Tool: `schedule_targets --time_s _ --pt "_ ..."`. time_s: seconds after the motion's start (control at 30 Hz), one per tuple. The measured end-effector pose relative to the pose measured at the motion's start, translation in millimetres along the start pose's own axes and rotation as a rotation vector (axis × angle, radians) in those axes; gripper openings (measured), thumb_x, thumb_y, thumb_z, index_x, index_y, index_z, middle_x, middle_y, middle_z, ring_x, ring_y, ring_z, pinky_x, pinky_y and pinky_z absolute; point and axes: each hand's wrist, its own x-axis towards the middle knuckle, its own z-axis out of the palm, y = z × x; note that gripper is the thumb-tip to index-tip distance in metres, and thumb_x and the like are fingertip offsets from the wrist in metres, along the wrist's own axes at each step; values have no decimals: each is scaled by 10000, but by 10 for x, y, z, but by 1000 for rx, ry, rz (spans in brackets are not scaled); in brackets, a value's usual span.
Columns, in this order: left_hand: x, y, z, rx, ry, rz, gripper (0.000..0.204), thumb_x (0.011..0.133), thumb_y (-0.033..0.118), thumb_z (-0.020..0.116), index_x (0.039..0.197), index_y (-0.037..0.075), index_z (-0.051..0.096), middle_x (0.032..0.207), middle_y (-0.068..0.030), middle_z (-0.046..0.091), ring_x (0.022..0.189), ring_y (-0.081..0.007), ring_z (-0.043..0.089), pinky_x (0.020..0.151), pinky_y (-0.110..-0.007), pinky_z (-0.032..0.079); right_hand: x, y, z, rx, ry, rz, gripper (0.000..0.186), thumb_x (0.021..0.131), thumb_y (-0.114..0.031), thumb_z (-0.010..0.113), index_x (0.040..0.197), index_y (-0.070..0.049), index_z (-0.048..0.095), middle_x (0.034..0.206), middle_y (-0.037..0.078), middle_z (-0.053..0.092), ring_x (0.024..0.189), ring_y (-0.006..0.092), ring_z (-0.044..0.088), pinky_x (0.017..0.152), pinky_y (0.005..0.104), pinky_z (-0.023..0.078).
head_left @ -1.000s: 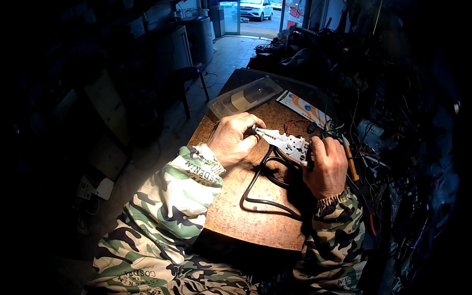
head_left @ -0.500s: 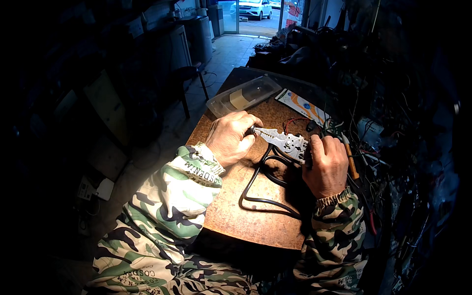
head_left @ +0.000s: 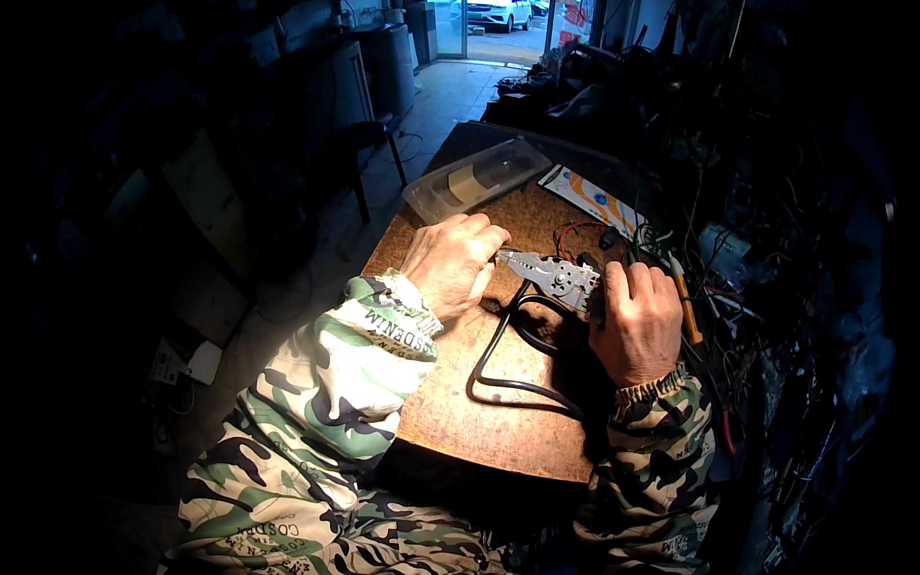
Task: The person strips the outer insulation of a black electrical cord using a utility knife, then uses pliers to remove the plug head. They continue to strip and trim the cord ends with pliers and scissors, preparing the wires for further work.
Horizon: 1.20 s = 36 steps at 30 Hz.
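Note:
My right hand (head_left: 637,321) is closed round the handles of grey metal wire strippers (head_left: 551,278), whose handles are mostly hidden in the fist. The jaws point left toward my left hand (head_left: 450,264). That hand is closed in a pinch right at the jaw tip, on a small dark piece that looks like the end of the black cable; the fingers hide most of it. Below the strippers the black cable (head_left: 517,387) lies in loops on the brown wooden table (head_left: 460,436). Red and black thin wires (head_left: 565,232) lie just beyond the strippers.
At the table's far side are a clear plastic tray (head_left: 431,203) and a white-and-orange printed packet (head_left: 594,201). A yellow-handled tool (head_left: 687,307) lies right of my right hand, beside tangled wires and a red-handled tool (head_left: 727,431). A dark stool (head_left: 362,136) stands beyond the table's left.
The strippers have turned slightly in my right hand, and their face looks darker. My left hand stays at their tip, with its fingers shifted a little.

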Motion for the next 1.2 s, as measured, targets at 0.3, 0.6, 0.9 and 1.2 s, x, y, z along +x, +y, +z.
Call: schedule_targets --time_s 0.3,0.6,0.9,1.2 --pt "-7 -75 69 -117 16 -2 287 768 53 661 1050 -5 668 911 -139 651 864 -321 662 755 -410 549 9 -8 -12 44 -19 13 216 666 -8 653 881 7 634 768 121 564 700 274 569 637 381 454" --pt "42 -157 -39 -414 -97 27 347 820 250 812 1026 -1 690 880 -108 672 760 -196 665 687 -316 540 -22 14 -17 86 -68 63 248 662 -18 717 895 -13 635 778 128 578 723 306 597 643 408 488" --pt "22 -161 -57 -268 -83 26 335 846 315 784 919 12 659 795 -104 642 681 -252 638 599 -352 482 7 4 -1 106 -34 54 208 657 -1 689 859 -20 638 761 121 572 705 295 599 630 403 486" --pt "65 -141 -44 -230 -44 40 345 818 334 801 846 28 647 753 -94 636 641 -243 626 571 -356 480 -6 43 -61 114 -32 71 193 677 -20 699 859 -21 635 765 123 573 713 301 603 636 404 490"
